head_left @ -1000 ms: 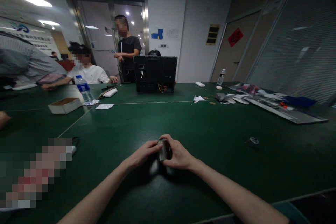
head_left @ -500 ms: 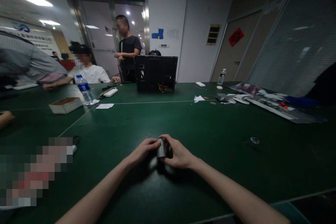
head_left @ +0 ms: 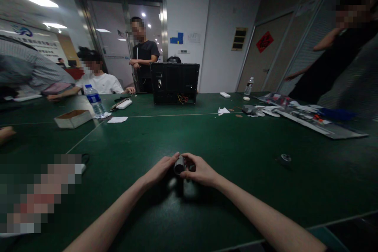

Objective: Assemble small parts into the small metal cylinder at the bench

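Note:
Both my hands meet just above the green table (head_left: pixel 183 134), close in front of me. Between them is a small grey metal cylinder (head_left: pixel 178 165). My left hand (head_left: pixel 161 169) pinches it from the left with thumb and fingertips. My right hand (head_left: pixel 199 171) wraps round its right side, fingers curled. Most of the cylinder is hidden by my fingers.
A small round part (head_left: pixel 285 159) lies to the right. Farther off are a black computer case (head_left: pixel 175 82), a water bottle (head_left: pixel 95 101), a cardboard box (head_left: pixel 73 118), papers and parts (head_left: pixel 307 116). People sit and stand at the far left; another person (head_left: pixel 330 63) stands at right.
The cylinder has turned in my fingers and sits a little lower. A person in dark clothes has come into view at the right edge.

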A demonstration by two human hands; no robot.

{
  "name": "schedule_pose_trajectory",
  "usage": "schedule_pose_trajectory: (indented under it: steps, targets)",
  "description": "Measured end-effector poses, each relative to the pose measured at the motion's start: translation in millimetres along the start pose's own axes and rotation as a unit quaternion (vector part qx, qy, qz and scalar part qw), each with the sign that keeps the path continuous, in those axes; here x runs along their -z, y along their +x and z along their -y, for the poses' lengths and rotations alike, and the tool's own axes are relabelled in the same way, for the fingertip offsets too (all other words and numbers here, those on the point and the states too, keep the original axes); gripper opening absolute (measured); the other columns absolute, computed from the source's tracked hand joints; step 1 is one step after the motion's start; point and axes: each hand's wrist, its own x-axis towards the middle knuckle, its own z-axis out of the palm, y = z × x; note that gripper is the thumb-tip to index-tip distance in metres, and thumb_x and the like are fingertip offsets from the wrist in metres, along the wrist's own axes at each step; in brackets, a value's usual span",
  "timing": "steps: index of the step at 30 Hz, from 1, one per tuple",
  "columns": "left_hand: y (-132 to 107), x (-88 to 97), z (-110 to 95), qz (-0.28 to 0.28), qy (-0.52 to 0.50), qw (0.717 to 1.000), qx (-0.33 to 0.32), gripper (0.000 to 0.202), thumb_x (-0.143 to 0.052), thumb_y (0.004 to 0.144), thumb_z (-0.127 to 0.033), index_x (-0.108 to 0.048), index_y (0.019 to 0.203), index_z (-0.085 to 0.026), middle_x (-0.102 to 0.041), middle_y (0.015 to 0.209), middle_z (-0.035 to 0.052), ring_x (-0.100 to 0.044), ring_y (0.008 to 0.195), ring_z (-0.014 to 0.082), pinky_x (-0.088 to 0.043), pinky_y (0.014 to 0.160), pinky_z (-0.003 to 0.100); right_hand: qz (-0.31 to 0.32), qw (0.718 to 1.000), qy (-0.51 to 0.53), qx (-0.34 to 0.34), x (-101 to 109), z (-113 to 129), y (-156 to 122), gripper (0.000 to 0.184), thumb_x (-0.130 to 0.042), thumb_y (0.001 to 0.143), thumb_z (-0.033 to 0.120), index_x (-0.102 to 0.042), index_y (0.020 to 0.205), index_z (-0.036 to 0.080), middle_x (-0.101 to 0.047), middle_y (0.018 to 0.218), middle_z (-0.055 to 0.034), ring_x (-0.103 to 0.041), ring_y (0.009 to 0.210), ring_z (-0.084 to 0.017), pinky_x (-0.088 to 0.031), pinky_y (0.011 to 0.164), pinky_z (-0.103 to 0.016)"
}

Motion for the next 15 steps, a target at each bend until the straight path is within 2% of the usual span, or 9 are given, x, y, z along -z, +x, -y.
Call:
schedule_pose_trajectory:
  steps: [10, 15]
  targets:
    - [-3.4, -1.8, -2.8, -0.036, 0.076, 0.996, 0.0, 0.066, -0.031, 0.082, -0.069, -0.067, 0.075, -0.015, -0.064, 0.076, 0.0051, -0.051, 0.074, 0.0183, -0.041, 0.073, 0.026, 0.006, 1.0, 0.023, 0.014, -1.4, -1.7, 0.0, 0.05, -0.065, 0.076, 0.048, -0.054, 0.112, 0.016, -0.062, 0.09, -0.0045, -0.054, 0.066, -0.011, -0.042, 0.054, -0.021]
    - [-0.4, -0.2, 1.4, -0.036, 0.084, 0.996, 0.009, 0.065, -0.033, 0.081, -0.069, -0.068, 0.074, -0.014, -0.062, 0.072, 0.0041, -0.049, 0.071, 0.0178, -0.04, 0.071, 0.027, 0.004, 1.0, 0.008, 0.014, -0.7, -0.5, 0.8, 0.049, -0.065, 0.076, 0.047, -0.055, 0.11, 0.015, -0.061, 0.089, -0.004, -0.055, 0.07, -0.012, -0.044, 0.059, -0.023]
